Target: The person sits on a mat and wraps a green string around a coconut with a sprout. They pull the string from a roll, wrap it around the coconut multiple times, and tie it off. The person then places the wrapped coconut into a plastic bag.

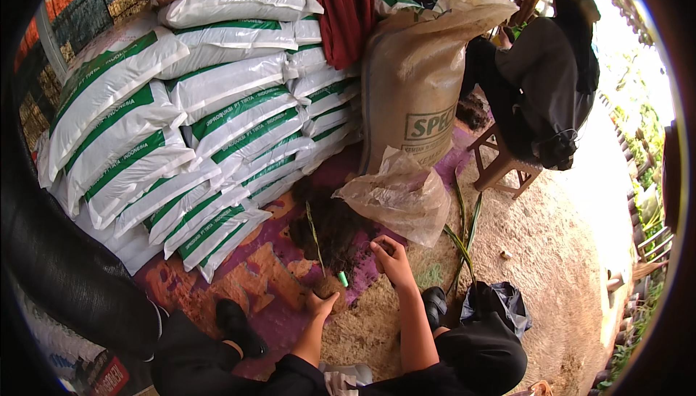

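Observation:
My left hand [322, 304] grips a round, brown fibrous ball [329, 287] low in front of me. A narrow, upright, green-and-yellow leaf [314, 235] rises from the top of the ball. Against its right side is a small light-green spool [342, 278], apparently of thread. My right hand [389, 256] is raised to the right of the ball, thumb and fingers pinched together. A very fine thread shows faintly at those fingertips; its path to the ball is too thin to follow. Dark loose fibre [331, 227] lies heaped on the floor beyond the ball.
White-and-green sacks [239, 108] are stacked at left. A large tan sack [408, 91] stands ahead, a crumpled plastic sheet [402, 195] at its foot. Long leaves [465, 249] rise near a black plastic bag [497, 303] at right. Another person [549, 64] sits on a stool [503, 170].

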